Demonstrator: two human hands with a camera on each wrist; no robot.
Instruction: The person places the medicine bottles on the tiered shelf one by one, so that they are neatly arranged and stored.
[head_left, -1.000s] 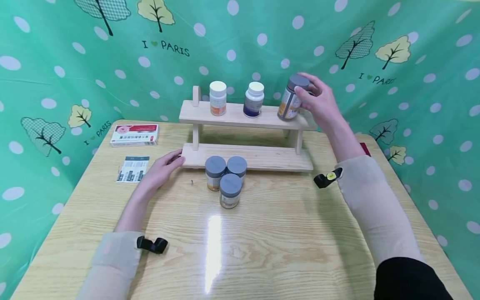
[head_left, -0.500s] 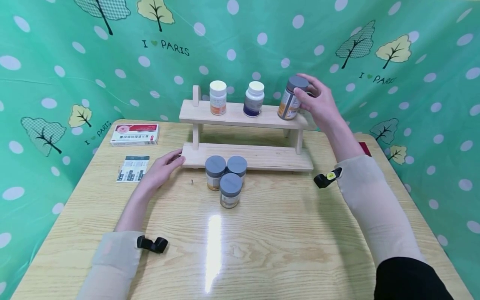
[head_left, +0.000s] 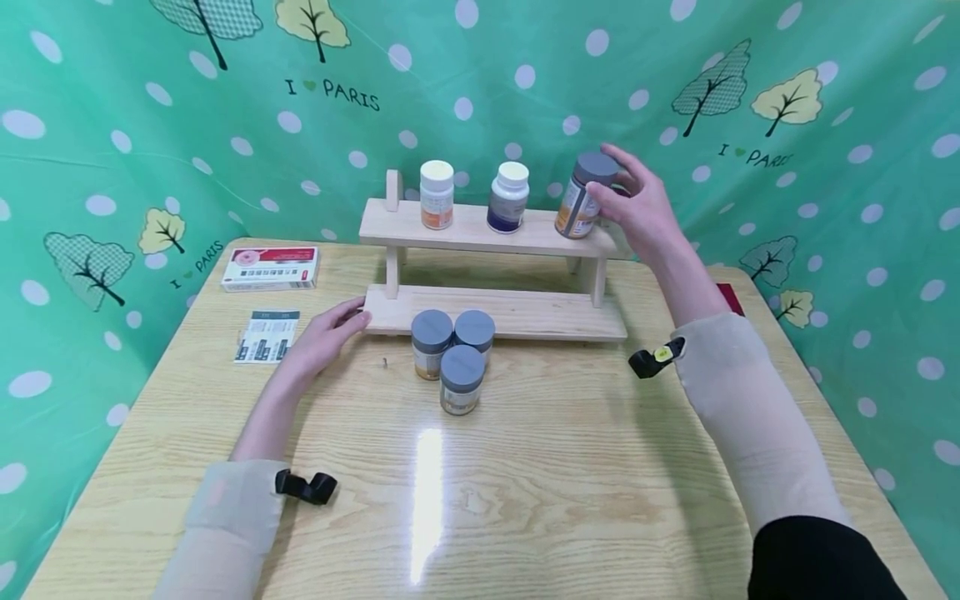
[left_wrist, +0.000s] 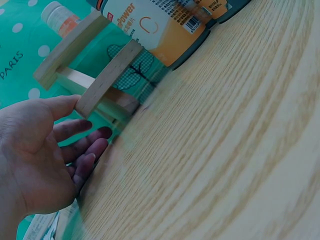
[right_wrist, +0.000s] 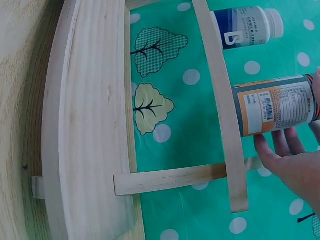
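Observation:
A grey-lidded supplement jar (head_left: pixel 581 198) with an orange and white label stands at the right end of the upper tier of a wooden two-tier shelf (head_left: pixel 540 315). My right hand (head_left: pixel 641 200) holds it near the lid, thumb in front and index finger behind. In the right wrist view, curled fingers lie along the jar's side. My left hand (head_left: pixel 322 340) is at the left end of the lower tier. Its thumb touches the board's end in the left wrist view, while the other fingers hang loosely curled beside it, holding nothing.
On the upper tier stand a white bottle (head_left: pixel 437 196) and a blue-and-white bottle (head_left: pixel 507 198). Three grey-lidded jars (head_left: pixel 461 383) cluster in front of the shelf. At left lie a medicine box (head_left: pixel 270 269) and a printed packet (head_left: pixel 267 337). A patterned green cloth hangs behind the table.
The right index finger has lifted slightly behind the lid and the thumb has slid a little lower. The jar stays in place on the upper tier; my left hand has not moved.

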